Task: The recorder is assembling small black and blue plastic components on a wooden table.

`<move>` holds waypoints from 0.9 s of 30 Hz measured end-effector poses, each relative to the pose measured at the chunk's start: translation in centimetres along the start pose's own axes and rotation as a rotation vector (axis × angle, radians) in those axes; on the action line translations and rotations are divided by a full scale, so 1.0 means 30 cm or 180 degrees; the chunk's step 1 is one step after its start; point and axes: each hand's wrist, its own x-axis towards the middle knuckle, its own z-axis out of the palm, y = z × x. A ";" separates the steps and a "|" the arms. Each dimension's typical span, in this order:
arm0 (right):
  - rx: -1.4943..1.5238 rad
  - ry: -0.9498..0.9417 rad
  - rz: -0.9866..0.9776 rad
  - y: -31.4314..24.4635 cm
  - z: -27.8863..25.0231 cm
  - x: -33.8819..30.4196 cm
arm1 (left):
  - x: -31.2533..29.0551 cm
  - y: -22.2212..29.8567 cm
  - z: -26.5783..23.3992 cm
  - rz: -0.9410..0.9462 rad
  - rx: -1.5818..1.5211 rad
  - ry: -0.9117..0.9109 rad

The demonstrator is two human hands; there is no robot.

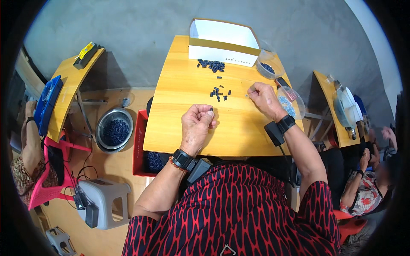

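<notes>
My left hand (196, 127) is closed above the near part of the table, pinching a small black cylindrical piece (211, 109) between thumb and fingers. To its right, my right hand (265, 100) is also closed in a pinch, its fingertips around something tiny that I cannot make out. Between and beyond the hands, several loose black pieces (219, 93) lie scattered on the wood. A denser pile of black pieces (212, 65) sits farther back. Beside my right wrist is a clear round dish (299, 106) with small pale blue parts.
A white box (220, 54) stands at the back of the wooden table (179, 98), beside a clear tub (273, 73) with black pieces. On the floor to the left are a metal basin (102, 132), a red box (139, 145) and a grey stool (104, 196). Other people sit at both sides.
</notes>
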 end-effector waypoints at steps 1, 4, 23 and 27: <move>0.0027 -0.0013 0.0039 0.001 0.001 -0.002 | 0.001 0.000 0.001 0.0006 -0.0002 -0.0004; -0.0171 -0.0096 -0.0122 0.020 0.018 0.000 | 0.000 -0.004 0.003 0.0022 -0.0104 -0.0013; 0.2015 -0.0220 0.0679 -0.085 0.037 -0.102 | 0.003 -0.014 -0.012 0.0025 0.0261 -0.0146; 0.2506 -0.0424 0.0362 -0.167 0.050 -0.124 | 0.005 -0.028 -0.017 0.0019 0.0402 -0.0306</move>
